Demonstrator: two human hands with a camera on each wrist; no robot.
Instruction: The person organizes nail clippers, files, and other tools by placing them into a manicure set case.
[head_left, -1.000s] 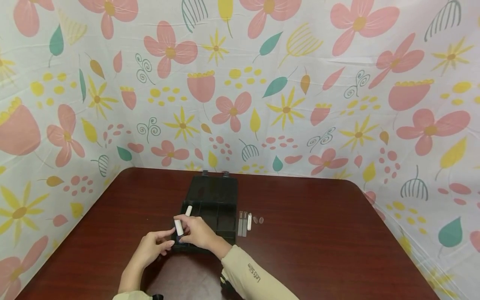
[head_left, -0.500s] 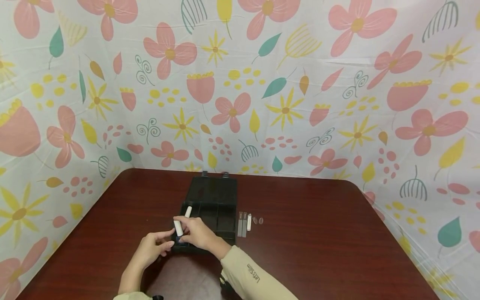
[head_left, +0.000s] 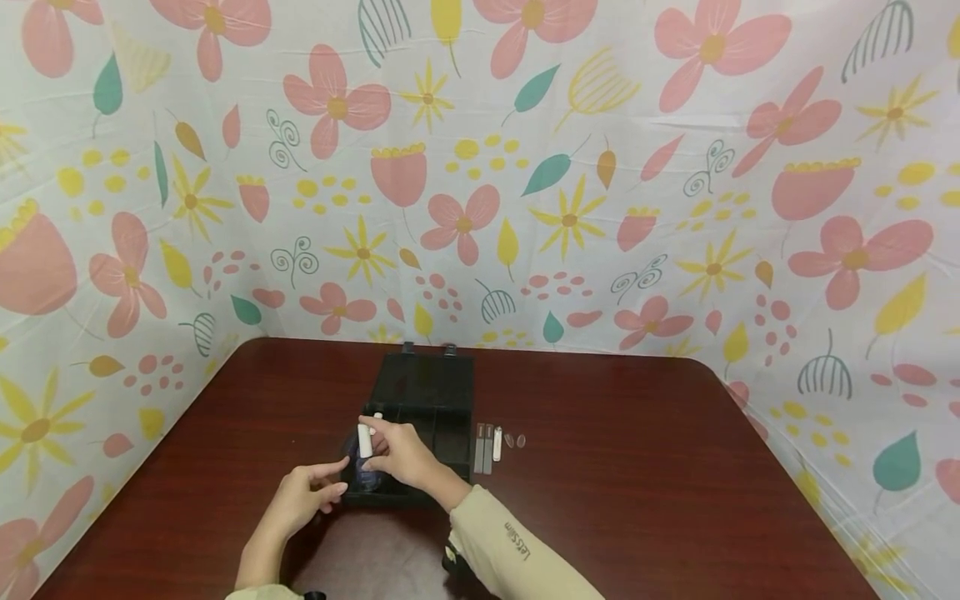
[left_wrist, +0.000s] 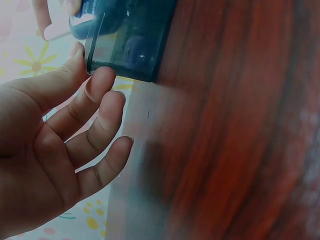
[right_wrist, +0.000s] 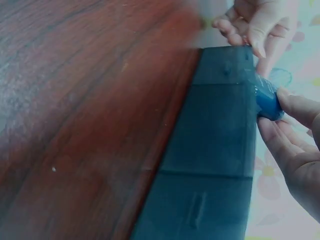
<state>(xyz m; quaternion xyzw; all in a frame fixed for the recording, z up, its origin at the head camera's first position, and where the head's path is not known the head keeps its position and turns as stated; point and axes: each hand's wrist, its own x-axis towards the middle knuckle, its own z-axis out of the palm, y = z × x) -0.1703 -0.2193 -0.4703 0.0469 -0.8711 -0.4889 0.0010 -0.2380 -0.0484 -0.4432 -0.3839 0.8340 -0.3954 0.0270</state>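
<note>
A black divided organizer box (head_left: 423, 383) stands open at the far left of the table, its see-through dark wall showing in both wrist views. Over its left front compartment, my right hand (head_left: 405, 457) pinches a small bottle with a dark blue body (right_wrist: 268, 102) and a long white cap (head_left: 365, 440), like nail polish. The bottle is tilted and partly hidden by fingers. My left hand (head_left: 303, 493) pinches the box's front left corner with thumb and index finger; its other fingers (left_wrist: 107, 117) are loosely bent. Behind the right hand, a second white cap (head_left: 377, 415) shows partly.
Right of the box lie two flat grey strips (head_left: 484, 450), a slim white piece resembling nail clippers (head_left: 497, 445) and two small clear ovals (head_left: 515, 440). The dark red table (head_left: 637, 483) meets a flowered cloth (head_left: 525, 167) at the back.
My right hand has moved a little away from me and to the right with the bottle, and blue shows below the hand. The left hand stays at the box corner.
</note>
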